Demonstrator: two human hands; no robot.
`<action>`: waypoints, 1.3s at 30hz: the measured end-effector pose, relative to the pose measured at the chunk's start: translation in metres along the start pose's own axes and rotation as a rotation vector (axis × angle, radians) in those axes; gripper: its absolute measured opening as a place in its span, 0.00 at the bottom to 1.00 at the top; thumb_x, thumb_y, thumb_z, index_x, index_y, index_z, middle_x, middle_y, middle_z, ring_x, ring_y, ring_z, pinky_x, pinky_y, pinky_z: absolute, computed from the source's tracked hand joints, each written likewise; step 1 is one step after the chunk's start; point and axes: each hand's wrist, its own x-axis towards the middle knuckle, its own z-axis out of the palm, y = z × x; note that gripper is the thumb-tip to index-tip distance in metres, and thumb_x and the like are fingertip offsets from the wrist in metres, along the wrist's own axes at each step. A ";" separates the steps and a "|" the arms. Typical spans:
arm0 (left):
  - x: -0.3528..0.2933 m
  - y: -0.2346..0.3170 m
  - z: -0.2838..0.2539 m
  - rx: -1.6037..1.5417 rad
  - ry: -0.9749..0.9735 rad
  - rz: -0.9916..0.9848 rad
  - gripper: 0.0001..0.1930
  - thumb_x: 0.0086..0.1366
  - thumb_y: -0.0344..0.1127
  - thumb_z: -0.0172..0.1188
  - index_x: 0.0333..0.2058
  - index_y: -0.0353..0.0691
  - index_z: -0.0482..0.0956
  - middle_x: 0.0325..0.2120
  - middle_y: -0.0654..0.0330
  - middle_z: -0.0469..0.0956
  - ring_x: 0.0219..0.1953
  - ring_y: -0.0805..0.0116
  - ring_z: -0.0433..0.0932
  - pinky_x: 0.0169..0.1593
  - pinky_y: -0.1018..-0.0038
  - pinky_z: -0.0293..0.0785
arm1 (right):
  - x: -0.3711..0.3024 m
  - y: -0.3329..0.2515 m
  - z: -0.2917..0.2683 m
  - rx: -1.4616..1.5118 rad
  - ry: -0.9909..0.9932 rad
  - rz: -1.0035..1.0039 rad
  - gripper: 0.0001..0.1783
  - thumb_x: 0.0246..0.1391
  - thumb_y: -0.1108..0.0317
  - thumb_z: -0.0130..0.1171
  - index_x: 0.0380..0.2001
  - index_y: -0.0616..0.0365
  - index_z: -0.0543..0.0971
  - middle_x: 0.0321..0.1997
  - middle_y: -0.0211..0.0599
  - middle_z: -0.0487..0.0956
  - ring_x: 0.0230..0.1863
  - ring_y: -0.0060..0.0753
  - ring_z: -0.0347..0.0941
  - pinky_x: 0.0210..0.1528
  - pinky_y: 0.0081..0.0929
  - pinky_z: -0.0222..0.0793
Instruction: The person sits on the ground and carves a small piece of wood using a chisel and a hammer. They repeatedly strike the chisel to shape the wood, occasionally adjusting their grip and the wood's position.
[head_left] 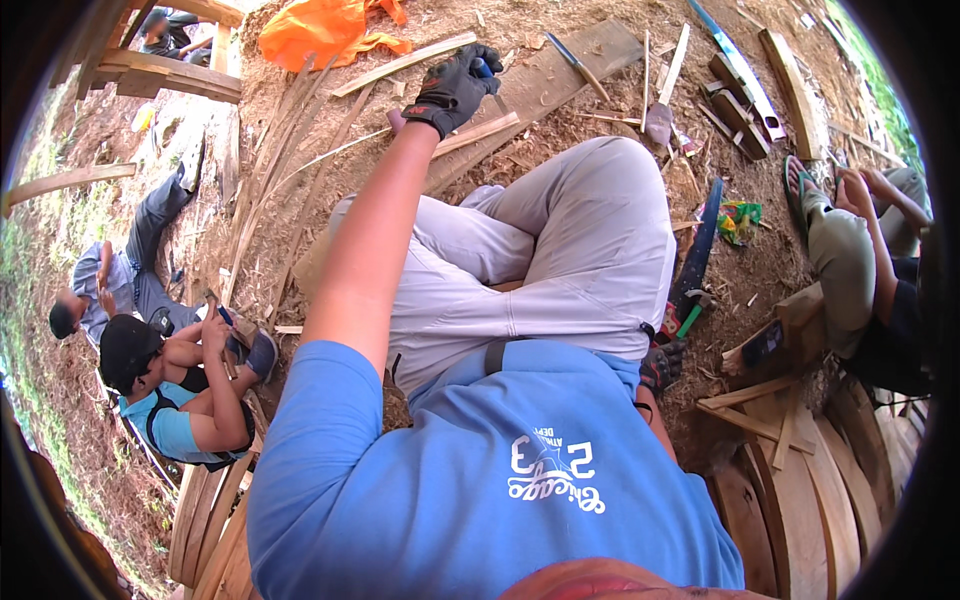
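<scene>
Stretched out ahead over the ground, my left hand [447, 95] wears a dark glove and is closed around a tool's blue handle [483, 68]. Its working end points down beside a wood strip [478, 132] and cannot be made out clearly. Low at my right side, my gloved right hand [661, 367] is partly hidden by my shirt and leg. It closes on the lower end of a hammer [690, 320] with a green handle. Just beyond the hammer lies a dark saw-like blade [703, 232] next to my right knee.
Ahead lie a wide plank [600, 62], a blue-and-wood hand tool [578, 68], an orange cloth [315, 32] and a blue handsaw [735, 65]. People sit at left [190, 400] and right [850, 260]. Curved boards [800, 490] are stacked at lower right.
</scene>
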 end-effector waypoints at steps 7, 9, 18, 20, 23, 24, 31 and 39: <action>-0.013 0.023 -0.005 0.057 0.010 -0.142 0.12 0.64 0.35 0.71 0.46 0.45 0.84 0.33 0.67 0.86 0.40 0.74 0.84 0.50 0.73 0.77 | 0.003 0.000 0.002 0.007 -0.001 -0.009 0.62 0.56 0.20 0.50 0.75 0.64 0.56 0.65 0.61 0.72 0.60 0.62 0.75 0.57 0.58 0.74; -0.013 0.026 -0.005 0.016 -0.028 -0.111 0.13 0.65 0.35 0.70 0.48 0.45 0.83 0.34 0.67 0.86 0.40 0.74 0.84 0.51 0.72 0.78 | 0.002 0.003 0.002 0.008 0.000 -0.002 0.62 0.56 0.20 0.50 0.75 0.64 0.56 0.65 0.61 0.72 0.60 0.62 0.75 0.57 0.59 0.74; -0.012 0.028 0.006 0.045 -0.091 -0.010 0.16 0.67 0.36 0.68 0.53 0.49 0.82 0.35 0.65 0.84 0.41 0.70 0.83 0.53 0.69 0.79 | 0.003 0.004 0.002 0.017 0.001 -0.001 0.62 0.56 0.21 0.50 0.75 0.64 0.56 0.65 0.61 0.72 0.60 0.62 0.75 0.58 0.59 0.73; -0.014 0.035 0.004 0.061 -0.112 -0.013 0.16 0.68 0.36 0.67 0.53 0.49 0.82 0.35 0.65 0.84 0.41 0.69 0.83 0.53 0.69 0.78 | 0.004 0.004 0.003 0.017 0.003 -0.003 0.62 0.56 0.21 0.50 0.75 0.64 0.56 0.65 0.61 0.72 0.60 0.62 0.75 0.58 0.59 0.73; -0.015 0.042 0.001 0.119 -0.150 -0.009 0.16 0.69 0.36 0.66 0.54 0.49 0.82 0.35 0.65 0.84 0.42 0.69 0.82 0.53 0.69 0.78 | 0.004 0.005 0.004 0.015 0.001 -0.004 0.62 0.56 0.21 0.51 0.75 0.64 0.56 0.65 0.61 0.72 0.60 0.62 0.75 0.58 0.59 0.72; -0.014 0.041 0.002 0.126 -0.153 -0.003 0.16 0.69 0.36 0.66 0.54 0.49 0.82 0.36 0.65 0.84 0.42 0.69 0.82 0.53 0.68 0.78 | 0.005 0.006 0.004 0.016 -0.002 -0.004 0.62 0.56 0.21 0.51 0.75 0.64 0.56 0.65 0.61 0.72 0.60 0.62 0.75 0.58 0.59 0.72; -0.011 0.032 0.006 0.077 -0.136 0.039 0.15 0.70 0.37 0.65 0.54 0.49 0.82 0.36 0.64 0.84 0.44 0.68 0.82 0.54 0.67 0.78 | 0.007 0.006 0.002 0.021 0.000 -0.001 0.62 0.56 0.21 0.51 0.75 0.64 0.56 0.65 0.61 0.72 0.60 0.62 0.75 0.59 0.59 0.72; -0.015 0.046 0.002 0.151 -0.200 -0.003 0.15 0.69 0.38 0.66 0.54 0.52 0.83 0.35 0.63 0.83 0.43 0.67 0.83 0.54 0.66 0.78 | 0.007 0.008 0.004 0.019 0.002 0.001 0.62 0.56 0.22 0.51 0.74 0.65 0.56 0.65 0.61 0.72 0.60 0.62 0.75 0.59 0.60 0.71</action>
